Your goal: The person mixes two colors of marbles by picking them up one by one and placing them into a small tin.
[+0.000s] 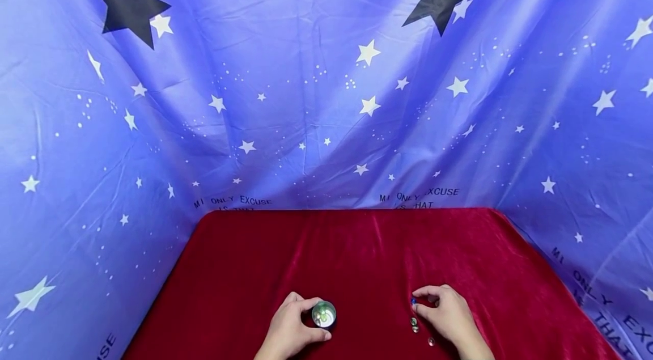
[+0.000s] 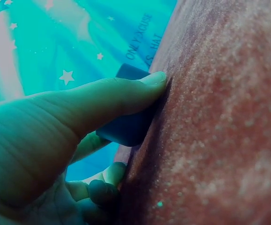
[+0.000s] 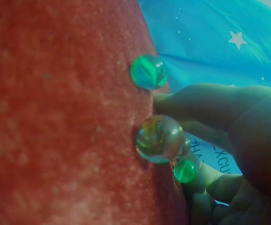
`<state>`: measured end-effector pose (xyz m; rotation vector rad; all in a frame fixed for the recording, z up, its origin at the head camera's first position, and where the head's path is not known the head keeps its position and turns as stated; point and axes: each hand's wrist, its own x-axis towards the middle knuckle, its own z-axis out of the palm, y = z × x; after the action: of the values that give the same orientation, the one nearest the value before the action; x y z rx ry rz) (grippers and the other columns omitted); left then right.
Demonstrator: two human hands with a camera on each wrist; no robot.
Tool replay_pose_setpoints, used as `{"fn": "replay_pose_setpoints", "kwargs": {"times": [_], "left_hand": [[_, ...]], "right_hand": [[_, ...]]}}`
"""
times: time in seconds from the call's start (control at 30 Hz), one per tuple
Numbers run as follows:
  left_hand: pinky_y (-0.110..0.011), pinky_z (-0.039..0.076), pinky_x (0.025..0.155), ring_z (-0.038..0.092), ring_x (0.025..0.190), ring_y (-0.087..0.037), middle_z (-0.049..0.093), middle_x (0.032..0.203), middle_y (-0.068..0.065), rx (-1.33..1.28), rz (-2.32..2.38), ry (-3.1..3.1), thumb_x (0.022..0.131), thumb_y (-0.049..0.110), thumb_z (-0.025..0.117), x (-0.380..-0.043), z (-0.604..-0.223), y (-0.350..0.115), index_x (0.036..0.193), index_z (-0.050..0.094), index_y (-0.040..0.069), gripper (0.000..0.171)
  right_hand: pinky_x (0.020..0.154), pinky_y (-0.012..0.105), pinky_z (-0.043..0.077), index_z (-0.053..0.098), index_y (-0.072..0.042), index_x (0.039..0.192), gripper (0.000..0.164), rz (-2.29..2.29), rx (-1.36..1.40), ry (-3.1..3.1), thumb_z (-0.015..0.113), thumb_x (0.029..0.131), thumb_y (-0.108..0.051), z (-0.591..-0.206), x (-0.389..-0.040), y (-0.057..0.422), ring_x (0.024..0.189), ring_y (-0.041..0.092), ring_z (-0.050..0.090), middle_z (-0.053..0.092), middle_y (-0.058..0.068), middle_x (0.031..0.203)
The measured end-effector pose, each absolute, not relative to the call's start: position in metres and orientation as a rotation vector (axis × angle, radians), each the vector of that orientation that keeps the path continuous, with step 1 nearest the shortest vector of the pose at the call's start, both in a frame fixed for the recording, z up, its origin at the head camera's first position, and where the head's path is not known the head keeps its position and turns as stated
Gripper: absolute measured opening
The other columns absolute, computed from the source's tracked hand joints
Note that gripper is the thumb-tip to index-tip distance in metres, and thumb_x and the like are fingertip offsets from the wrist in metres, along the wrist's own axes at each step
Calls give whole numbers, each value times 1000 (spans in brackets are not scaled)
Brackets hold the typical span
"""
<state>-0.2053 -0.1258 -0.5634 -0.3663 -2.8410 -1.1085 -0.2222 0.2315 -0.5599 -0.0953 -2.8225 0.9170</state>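
Note:
My left hand (image 1: 296, 323) grips a small round cup (image 1: 323, 314) between thumb and fingers. The cup's outer wall (image 2: 126, 129) looks dark in the left wrist view, and from above greenish marbles show inside it. Over on the right, my right hand (image 1: 449, 314) pinches a blue marble (image 1: 413, 301) between thumb and index fingertips, close to the cloth. Nearer the body lie two marbles (image 1: 414, 325) close together and a single marble (image 1: 431, 342). The right wrist view shows a green-swirled marble (image 3: 149, 71), an amber-swirled marble (image 3: 159, 139) and a small green marble (image 3: 186, 171); the thumb hides the fingertips there.
Red velvety cloth (image 1: 357, 252) covers the table. A blue star-printed curtain (image 1: 316, 122) surrounds its back and sides. Loose marbles lie just left of and below the right hand.

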Motion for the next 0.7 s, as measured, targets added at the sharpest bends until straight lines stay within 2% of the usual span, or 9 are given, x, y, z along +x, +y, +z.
{"fn": "replay_pose_setpoints", "kwargs": {"times": [0.2, 0.7], "left_hand": [[-24, 42, 73, 46, 80, -3, 46, 86, 10, -377, -1099, -2842, 54, 46, 87, -205, -563, -125, 110, 70, 31, 61], [-24, 42, 73, 45, 80, -2, 46, 86, 12, -355, -1093, -2841, 54, 46, 87, -204, -563, -125, 110, 70, 30, 61]], "right_hand": [[64, 26, 41, 74, -36, 85, 21, 922, -106, -2831, 84, 67, -32, -558, -221, 233, 70, 4, 50, 60, -6, 87], [75, 33, 46, 76, -37, 84, 19, 909, -93, -2816, 83, 68, -30, -557, -219, 231, 86, 11, 59, 65, -8, 95]]}}
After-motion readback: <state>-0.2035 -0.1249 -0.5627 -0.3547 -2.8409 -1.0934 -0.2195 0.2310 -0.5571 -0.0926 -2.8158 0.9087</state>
